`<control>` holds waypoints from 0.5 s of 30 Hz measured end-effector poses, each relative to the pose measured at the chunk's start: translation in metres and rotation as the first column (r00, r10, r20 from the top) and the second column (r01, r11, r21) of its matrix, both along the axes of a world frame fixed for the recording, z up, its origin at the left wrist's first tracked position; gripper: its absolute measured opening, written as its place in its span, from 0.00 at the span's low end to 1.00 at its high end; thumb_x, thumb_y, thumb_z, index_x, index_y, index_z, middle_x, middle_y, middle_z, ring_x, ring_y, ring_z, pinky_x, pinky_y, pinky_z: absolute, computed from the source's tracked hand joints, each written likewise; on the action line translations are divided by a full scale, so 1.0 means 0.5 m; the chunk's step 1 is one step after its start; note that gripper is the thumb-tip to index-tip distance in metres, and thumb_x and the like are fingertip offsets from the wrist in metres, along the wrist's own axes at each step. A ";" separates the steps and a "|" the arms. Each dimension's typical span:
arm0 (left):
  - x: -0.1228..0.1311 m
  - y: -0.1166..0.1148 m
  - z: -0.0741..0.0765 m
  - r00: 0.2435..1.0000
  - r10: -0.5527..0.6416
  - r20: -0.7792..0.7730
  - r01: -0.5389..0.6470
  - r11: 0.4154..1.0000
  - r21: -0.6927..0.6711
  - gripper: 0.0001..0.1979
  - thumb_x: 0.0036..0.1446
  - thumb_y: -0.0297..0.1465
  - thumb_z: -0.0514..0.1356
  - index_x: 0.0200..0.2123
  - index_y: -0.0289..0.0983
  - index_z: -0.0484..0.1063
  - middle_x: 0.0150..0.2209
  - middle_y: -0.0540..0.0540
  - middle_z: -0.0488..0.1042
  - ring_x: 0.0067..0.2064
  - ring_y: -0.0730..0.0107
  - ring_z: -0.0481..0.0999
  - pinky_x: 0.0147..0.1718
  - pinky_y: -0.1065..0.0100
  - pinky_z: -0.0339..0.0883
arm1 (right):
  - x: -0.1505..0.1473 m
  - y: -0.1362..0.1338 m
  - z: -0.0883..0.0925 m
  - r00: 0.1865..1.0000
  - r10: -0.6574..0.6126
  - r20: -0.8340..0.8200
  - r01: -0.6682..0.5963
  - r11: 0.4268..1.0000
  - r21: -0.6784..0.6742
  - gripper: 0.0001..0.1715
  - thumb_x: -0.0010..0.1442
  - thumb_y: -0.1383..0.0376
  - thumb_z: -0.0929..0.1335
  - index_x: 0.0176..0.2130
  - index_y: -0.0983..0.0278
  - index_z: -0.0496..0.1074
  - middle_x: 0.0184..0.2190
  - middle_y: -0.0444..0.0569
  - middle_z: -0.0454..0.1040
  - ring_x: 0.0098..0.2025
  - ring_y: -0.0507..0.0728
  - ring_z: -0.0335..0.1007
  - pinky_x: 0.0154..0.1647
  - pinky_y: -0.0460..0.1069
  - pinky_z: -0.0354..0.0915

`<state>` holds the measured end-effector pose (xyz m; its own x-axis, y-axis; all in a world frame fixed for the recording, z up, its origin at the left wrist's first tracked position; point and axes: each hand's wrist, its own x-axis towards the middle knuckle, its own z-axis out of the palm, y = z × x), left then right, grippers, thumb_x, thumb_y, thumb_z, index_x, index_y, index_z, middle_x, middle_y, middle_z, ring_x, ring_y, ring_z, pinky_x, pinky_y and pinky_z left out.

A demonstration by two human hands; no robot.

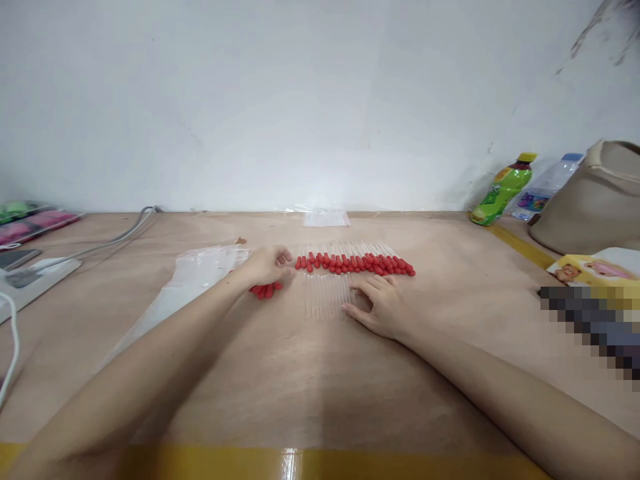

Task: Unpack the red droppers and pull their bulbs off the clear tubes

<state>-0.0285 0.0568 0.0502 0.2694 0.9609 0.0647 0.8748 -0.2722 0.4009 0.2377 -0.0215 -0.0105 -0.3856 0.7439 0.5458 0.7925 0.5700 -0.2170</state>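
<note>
In the middle of the table lies a row of droppers with red rubber bulbs (350, 262), their thin clear tubes pointing to the wall. Just in front of them is a row of bare clear tubes (325, 297), side by side. My right hand (385, 303) rests at the right end of these tubes, thumb and fingers apart, fingertips touching them. My left hand (267, 265) hovers at the left end of the dropper row, fingers loosely bent and apart, with nothing visible in it. Beneath it sits a small pile of loose red bulbs (265, 291), partly hidden by the hand.
Clear plastic bags (200, 267) lie left of the bulbs, and a small bag (326, 218) lies by the wall. A power strip with cables (45, 277) is at left. At right are a green bottle (503, 190), a clear bottle (547, 187), a beige bag (590, 200) and a yellow pack (595, 270).
</note>
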 end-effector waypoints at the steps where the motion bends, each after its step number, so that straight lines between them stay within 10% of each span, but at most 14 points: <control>1: 0.007 0.010 -0.004 1.000 -0.013 0.004 0.013 0.999 -0.032 0.18 0.41 0.39 0.61 0.36 0.38 0.69 0.35 0.47 0.73 0.34 0.66 0.73 0.31 0.69 0.65 | 0.000 0.000 0.000 1.000 0.004 0.001 -0.004 1.000 -0.004 0.19 0.54 0.51 0.65 0.39 0.63 0.69 0.38 0.50 0.74 0.42 0.58 0.66 0.43 0.52 0.53; 15: 0.030 0.055 -0.032 0.997 0.021 0.080 -0.015 0.997 -0.072 0.11 0.40 0.32 0.62 0.30 0.38 0.67 0.28 0.50 0.73 0.29 0.67 0.73 0.26 0.70 0.62 | 0.002 0.003 -0.005 0.998 0.017 -0.068 -0.018 1.000 -0.007 0.21 0.56 0.54 0.64 0.46 0.63 0.66 0.40 0.52 0.73 0.42 0.58 0.67 0.43 0.54 0.56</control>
